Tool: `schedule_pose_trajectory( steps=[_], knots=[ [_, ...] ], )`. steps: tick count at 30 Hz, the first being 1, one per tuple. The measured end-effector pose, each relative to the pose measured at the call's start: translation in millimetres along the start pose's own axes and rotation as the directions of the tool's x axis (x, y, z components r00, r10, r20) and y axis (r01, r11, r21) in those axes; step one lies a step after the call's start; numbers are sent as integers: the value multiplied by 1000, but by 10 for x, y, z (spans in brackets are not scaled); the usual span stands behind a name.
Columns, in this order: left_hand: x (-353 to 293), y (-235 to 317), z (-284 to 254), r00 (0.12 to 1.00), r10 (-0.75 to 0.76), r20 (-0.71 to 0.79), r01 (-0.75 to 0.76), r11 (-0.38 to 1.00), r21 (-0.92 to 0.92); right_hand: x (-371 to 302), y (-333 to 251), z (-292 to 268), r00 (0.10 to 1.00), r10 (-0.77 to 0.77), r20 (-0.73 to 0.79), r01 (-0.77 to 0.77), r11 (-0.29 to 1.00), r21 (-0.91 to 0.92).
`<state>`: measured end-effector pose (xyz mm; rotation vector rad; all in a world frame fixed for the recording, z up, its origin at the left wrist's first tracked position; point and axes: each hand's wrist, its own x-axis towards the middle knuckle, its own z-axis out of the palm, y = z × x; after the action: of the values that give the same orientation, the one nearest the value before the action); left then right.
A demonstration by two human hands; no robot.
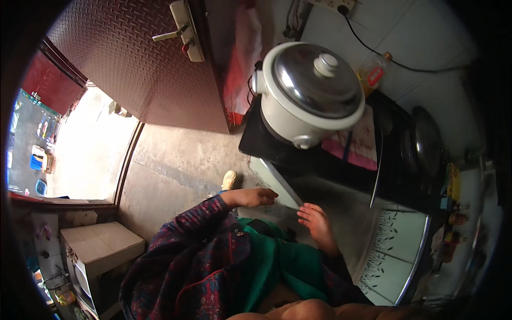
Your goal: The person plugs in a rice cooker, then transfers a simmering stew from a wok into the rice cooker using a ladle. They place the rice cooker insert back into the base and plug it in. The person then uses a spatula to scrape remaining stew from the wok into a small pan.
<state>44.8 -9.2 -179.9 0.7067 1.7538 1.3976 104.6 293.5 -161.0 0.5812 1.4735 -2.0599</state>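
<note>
My left hand (250, 197) is held out in front of my body, its fingers loosely bent and pointing right, with nothing visible in them. To its right, my right hand (316, 221) is open, fingers stretched out and holding nothing. The fingertips are at the lower corner of a pale cabinet door (277, 184) that stands open under the counter; whether they touch it I cannot tell. A second cabinet door (397, 253), pale green with a dark leaf pattern, is swung open on the right. Between the doors lies the shadowed cabinet opening (336, 200).
A white electric cooker (290, 114) with a shiny metal lid stands on the black counter (256, 141). Beside it are a pink-and-white packet (362, 138), an oil bottle (373, 73) and dark pans (424, 141). At left are a brown metal door (138, 58) and a box-like cabinet (104, 240).
</note>
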Motion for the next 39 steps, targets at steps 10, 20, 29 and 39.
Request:
schedule_pose_trajectory(
  steps=[10, 20, 29, 39],
  knots=[
    [-391, -40, -2253, 943, -210, -258, 29, 824, -565, 386, -430, -84, 981, -67, -183, 120, 948, 295],
    [777, -842, -3966, 677, -118, -727, -37, 980, -193, 282, -1898, 1059, 742, -552, -380, 123, 669, -733],
    [1835, -1003, -4444, 559, 77, -825, 23, 994, 109, 303, -2721, 1315, 745, -593, -306, 368, 748, -553],
    [1464, -561, -4426, 335, 371, -866, -95, 928, 361, 269, -3373, 1399, 688, -632, -357, 175, 622, -763]
  ],
)
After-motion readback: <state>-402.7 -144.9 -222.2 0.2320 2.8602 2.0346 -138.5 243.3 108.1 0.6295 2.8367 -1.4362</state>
